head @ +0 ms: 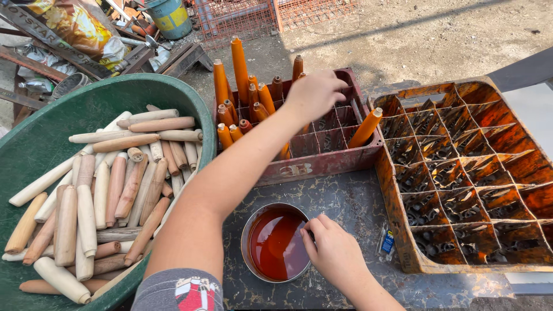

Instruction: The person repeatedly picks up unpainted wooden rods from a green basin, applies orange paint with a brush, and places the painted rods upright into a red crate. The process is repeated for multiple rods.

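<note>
1. The left hand (314, 92) is closed, knuckles up, over the red plastic divided crate (322, 164), apparently setting an orange-stained turned wooden handle (286, 151) into a cell; the grip itself is hidden.
2. The right hand (334, 253) rests at the rim of the round metal tin of red-brown stain (277, 243), fingers curled; whether it holds anything I cannot tell.
3. Stained handles likely handle light and stiff but wet and slippery; the upper end looks the safest hold.
4. The green plastic tub (34, 144) at left holds bare wooden handles (115, 190); an orange-stained empty divided crate (466, 173) sits right.
</note>
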